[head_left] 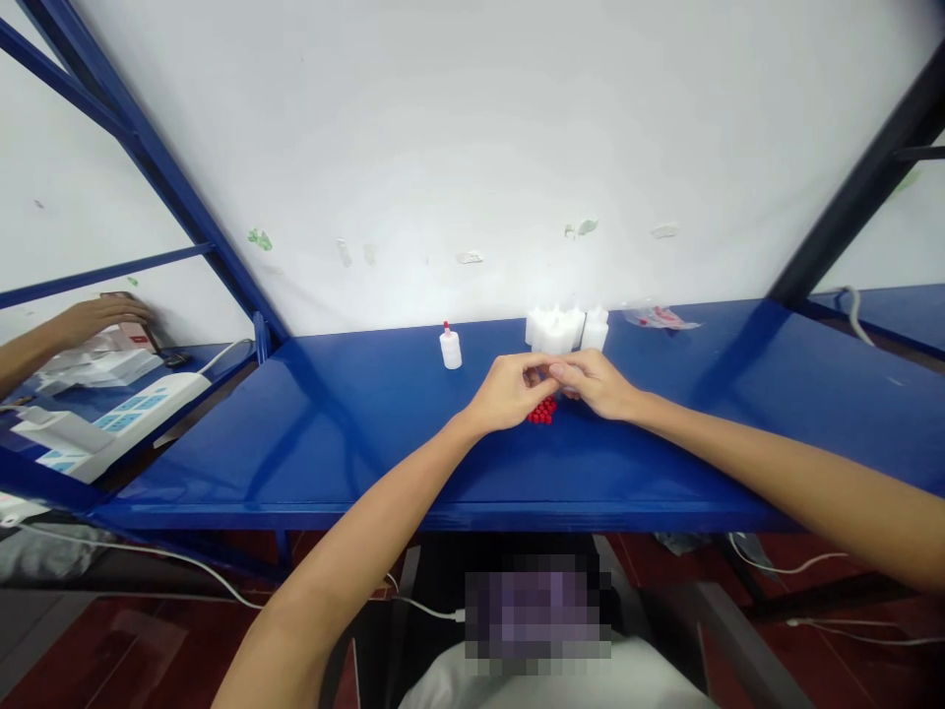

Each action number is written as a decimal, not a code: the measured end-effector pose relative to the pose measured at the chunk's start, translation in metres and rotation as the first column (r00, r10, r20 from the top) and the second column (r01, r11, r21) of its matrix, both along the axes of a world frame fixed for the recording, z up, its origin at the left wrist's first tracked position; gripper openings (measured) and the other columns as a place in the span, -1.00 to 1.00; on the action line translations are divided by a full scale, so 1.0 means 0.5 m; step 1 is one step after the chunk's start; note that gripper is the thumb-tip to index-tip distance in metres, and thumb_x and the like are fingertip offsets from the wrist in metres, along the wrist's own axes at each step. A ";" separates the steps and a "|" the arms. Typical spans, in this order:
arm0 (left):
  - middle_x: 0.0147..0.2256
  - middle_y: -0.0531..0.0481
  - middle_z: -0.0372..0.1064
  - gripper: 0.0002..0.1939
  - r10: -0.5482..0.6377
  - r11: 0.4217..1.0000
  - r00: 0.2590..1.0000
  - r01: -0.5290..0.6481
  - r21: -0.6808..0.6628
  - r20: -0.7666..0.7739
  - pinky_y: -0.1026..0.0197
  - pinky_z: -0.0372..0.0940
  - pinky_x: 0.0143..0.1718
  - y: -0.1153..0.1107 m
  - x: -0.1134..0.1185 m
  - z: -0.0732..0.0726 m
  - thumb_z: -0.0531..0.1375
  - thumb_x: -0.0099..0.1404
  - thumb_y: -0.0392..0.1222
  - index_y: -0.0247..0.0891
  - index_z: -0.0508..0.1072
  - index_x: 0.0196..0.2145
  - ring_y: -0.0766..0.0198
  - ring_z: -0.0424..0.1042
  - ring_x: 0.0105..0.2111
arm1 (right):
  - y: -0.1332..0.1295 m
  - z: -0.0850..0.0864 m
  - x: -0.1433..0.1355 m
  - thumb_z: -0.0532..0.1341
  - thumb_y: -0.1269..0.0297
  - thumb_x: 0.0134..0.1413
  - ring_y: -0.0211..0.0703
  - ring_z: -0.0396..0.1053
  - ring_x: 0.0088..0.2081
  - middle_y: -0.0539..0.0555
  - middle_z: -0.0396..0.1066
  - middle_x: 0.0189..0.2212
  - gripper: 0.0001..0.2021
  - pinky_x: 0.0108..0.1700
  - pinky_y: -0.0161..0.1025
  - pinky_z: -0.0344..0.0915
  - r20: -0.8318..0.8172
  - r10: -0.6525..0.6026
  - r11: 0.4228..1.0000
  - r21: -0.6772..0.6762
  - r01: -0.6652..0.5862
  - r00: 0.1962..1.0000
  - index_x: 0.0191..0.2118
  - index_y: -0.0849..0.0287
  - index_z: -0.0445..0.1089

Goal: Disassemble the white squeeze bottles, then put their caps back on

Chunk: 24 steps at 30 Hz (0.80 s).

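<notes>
My left hand and my right hand meet over the blue table, fingertips pinched together. Whatever sits between the fingers is too small and too covered to make out. Just below them lies a cluster of small red caps, partly hidden by my left hand. Behind my hands stands a group of white squeeze bottles with pointed tips, their lower parts partly blocked. A single white bottle with a red tip stands upright to the left, apart from the group.
A clear plastic bag with something red in it lies at the back right. Blue frame posts rise at the left. Beyond them are a white power strip and another person's hand near some boxes.
</notes>
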State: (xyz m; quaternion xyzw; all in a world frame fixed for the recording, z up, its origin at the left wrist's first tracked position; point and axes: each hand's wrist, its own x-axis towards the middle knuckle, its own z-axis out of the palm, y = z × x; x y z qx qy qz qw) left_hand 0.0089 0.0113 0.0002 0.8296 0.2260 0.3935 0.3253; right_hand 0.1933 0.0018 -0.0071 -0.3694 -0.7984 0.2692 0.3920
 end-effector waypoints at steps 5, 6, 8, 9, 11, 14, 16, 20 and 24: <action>-0.35 -0.04 0.48 -0.76 0.384 0.916 0.881 -0.402 0.010 0.276 0.26 0.31 -0.32 0.049 -0.034 0.030 0.23 0.31 -0.03 -0.28 0.49 -0.28 0.33 0.39 -0.38 | 0.005 -0.003 0.003 0.00 -0.10 0.29 -0.17 0.28 -0.49 0.01 0.31 -0.58 -0.51 -0.37 -0.22 0.21 -0.127 -0.069 0.995 -0.082 0.059 0.990 -0.47 0.16 0.37; -0.31 -0.05 0.48 -0.77 0.481 0.856 0.810 -0.516 0.018 0.336 0.26 0.32 -0.30 0.065 -0.052 0.038 0.23 0.31 -0.03 -0.27 0.48 -0.28 0.32 0.40 -0.35 | 0.005 -0.002 0.003 0.00 -0.07 0.29 -0.15 0.31 -0.44 0.03 0.34 -0.55 -0.53 -0.31 -0.21 0.23 -0.118 -0.080 0.995 -0.068 0.073 0.990 -0.46 0.15 0.39; -0.21 -0.09 0.48 -0.78 0.590 0.756 0.703 -0.653 0.033 0.397 0.27 0.32 -0.31 0.099 -0.094 0.051 0.27 0.27 -0.04 -0.25 0.49 -0.30 0.28 0.42 -0.26 | 0.005 0.002 0.004 0.05 0.00 0.28 -0.10 0.36 -0.32 0.06 0.40 -0.45 -0.58 -0.17 -0.17 0.25 -0.096 -0.077 0.997 -0.018 0.076 0.992 -0.46 0.15 0.42; -0.18 -0.11 0.48 -0.79 0.623 0.724 0.667 -0.689 0.021 0.409 0.28 0.33 -0.33 0.116 -0.116 0.055 0.29 0.24 -0.05 -0.25 0.50 -0.30 0.25 0.43 -0.21 | 0.006 0.003 0.004 0.07 0.02 0.27 -0.08 0.37 -0.27 0.08 0.42 -0.39 -0.60 -0.12 -0.16 0.24 -0.091 -0.069 0.998 -0.002 0.069 0.993 -0.44 0.15 0.45; -0.17 -0.12 0.49 -0.80 0.657 0.705 0.642 -0.709 -0.021 0.396 0.27 0.34 -0.31 0.144 -0.152 0.057 0.27 0.24 -0.07 -0.26 0.51 -0.28 0.20 0.45 -0.16 | 0.007 0.002 0.003 0.09 0.03 0.25 -0.04 0.39 -0.22 0.09 0.45 -0.34 -0.62 -0.08 -0.14 0.24 -0.086 -0.064 0.998 -0.012 0.063 0.994 -0.42 0.15 0.48; -0.20 -0.12 0.52 -0.79 0.650 0.729 0.663 -0.683 -0.056 0.372 0.24 0.37 -0.29 0.168 -0.178 0.050 0.25 0.25 -0.08 -0.28 0.52 -0.26 0.20 0.48 -0.20 | 0.008 -0.002 0.003 0.09 0.01 0.24 -0.03 0.40 -0.26 0.08 0.48 -0.39 -0.60 -0.13 -0.14 0.24 -0.070 -0.071 0.995 -0.077 0.065 0.995 -0.45 0.15 0.48; -0.20 -0.12 0.53 -0.78 0.634 0.748 0.694 -0.662 -0.044 0.341 0.24 0.36 -0.29 0.174 -0.179 0.041 0.23 0.27 -0.09 -0.29 0.52 -0.25 0.21 0.49 -0.22 | 0.008 -0.005 0.002 0.08 0.01 0.24 -0.05 0.39 -0.31 0.08 0.47 -0.45 -0.58 -0.18 -0.15 0.24 -0.082 -0.072 0.992 -0.108 0.063 0.994 -0.48 0.16 0.46; -0.15 -0.13 0.50 -0.80 0.658 0.732 0.728 -0.678 0.062 0.192 0.21 0.35 -0.22 0.179 -0.174 0.024 0.19 0.31 -0.12 -0.28 0.52 -0.23 0.20 0.47 -0.20 | 0.005 -0.005 -0.001 0.07 0.00 0.25 -0.17 0.29 -0.49 0.01 0.36 -0.59 -0.61 -0.37 -0.22 0.18 -0.131 -0.080 0.984 -0.166 0.057 0.988 -0.44 0.16 0.41; -0.14 -0.13 0.47 -0.81 0.686 0.709 0.717 -0.697 0.105 0.124 0.11 0.30 -0.08 0.178 -0.176 0.017 0.22 0.28 -0.14 -0.26 0.52 -0.20 0.18 0.45 -0.21 | 0.005 -0.006 0.000 0.05 0.01 0.26 -0.22 0.21 -0.53 -0.03 0.28 -0.62 -0.63 -0.43 -0.25 0.12 -0.125 -0.071 0.985 -0.168 0.049 0.990 -0.40 0.16 0.39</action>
